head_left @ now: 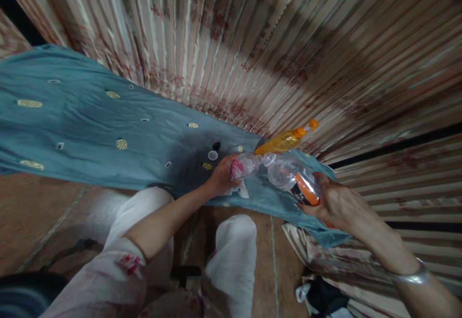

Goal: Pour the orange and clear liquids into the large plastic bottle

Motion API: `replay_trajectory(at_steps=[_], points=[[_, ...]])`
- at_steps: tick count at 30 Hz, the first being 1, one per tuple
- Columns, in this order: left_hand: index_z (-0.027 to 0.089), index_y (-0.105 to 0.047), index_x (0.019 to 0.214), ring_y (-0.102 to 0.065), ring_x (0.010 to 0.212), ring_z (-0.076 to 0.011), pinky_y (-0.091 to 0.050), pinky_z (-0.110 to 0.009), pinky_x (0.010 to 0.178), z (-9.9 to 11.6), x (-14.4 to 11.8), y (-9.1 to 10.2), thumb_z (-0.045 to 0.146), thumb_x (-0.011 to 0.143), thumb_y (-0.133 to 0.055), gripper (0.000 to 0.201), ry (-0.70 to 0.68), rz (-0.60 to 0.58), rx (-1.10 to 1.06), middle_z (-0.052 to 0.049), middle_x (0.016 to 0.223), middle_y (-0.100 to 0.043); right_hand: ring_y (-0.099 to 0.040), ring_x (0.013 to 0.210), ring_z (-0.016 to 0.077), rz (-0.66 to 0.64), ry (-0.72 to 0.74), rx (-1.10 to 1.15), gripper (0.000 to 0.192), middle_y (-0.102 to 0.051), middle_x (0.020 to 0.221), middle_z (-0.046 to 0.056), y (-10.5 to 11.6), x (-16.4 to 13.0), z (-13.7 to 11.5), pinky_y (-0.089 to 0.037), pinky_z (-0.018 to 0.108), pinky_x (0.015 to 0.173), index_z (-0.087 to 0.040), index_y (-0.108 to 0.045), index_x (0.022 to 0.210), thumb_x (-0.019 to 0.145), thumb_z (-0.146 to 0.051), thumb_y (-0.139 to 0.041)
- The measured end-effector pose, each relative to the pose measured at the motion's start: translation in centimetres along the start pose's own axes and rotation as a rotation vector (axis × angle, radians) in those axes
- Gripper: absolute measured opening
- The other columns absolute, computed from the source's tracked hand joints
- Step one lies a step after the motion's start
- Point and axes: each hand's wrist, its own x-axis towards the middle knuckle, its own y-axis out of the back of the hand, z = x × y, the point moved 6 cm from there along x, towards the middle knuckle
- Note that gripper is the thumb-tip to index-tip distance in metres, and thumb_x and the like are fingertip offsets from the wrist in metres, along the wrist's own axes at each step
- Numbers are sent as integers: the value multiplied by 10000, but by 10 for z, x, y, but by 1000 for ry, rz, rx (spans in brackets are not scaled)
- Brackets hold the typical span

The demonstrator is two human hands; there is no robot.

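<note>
My left hand (pixel 221 177) grips a small clear bottle with a pink label (pixel 244 166), lying tilted over the blue cloth (pixel 108 130). In my right hand (pixel 332 205) is a larger clear bottle with an orange and dark label (pixel 294 179), tipped so its mouth meets the small bottle's mouth. An orange bottle with an orange spout cap (pixel 285 140) lies on the cloth just behind them. A white cap (pixel 212 155) and a black cap (pixel 216 145) rest on the cloth near my left hand.
A striped curtain (pixel 274 44) hangs behind the cloth. My knees in white trousers (pixel 231 255) are below, over a brown tiled floor (pixel 39 212). A dark and white bundle (pixel 321 296) lies at lower right. A bangle sits on my right wrist.
</note>
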Motion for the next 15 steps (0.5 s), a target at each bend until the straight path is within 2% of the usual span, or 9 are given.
replay_trajectory(at_steps=[4,7,11,15], points=[[212,-729,1655,-808,1605,-468,-680,-687,1424,-2,0,0,190,749,-1089,975,-9,26,1,-186,1705,-833,-876,731,368,36,22,4,385,-868,878,92,1,0,1,-499,370,635,-278,-622,1207,991,-515,-837],[183,-733,1650,-805,1615,-490,-672,-720,1429,-2,0,-1,176,723,-1084,991,-12,29,-3,-207,1707,-829,-876,717,364,15,16,2,385,-873,873,94,-1,0,3,-510,367,628,-280,-615,1196,986,-509,-843],[236,-764,1617,-802,1630,-494,-676,-716,1437,-2,0,0,181,709,-1079,963,-6,41,-30,-187,1695,-841,-908,783,377,7,23,32,383,-888,901,103,2,1,2,-552,369,660,-290,-602,1192,987,-507,-843],[229,-767,1621,-809,1630,-504,-664,-725,1453,-1,0,1,167,692,-1067,978,18,36,-46,-203,1694,-842,-891,756,394,-38,-17,9,418,-828,814,67,6,3,0,-526,378,637,-293,-595,1178,980,-558,-851]])
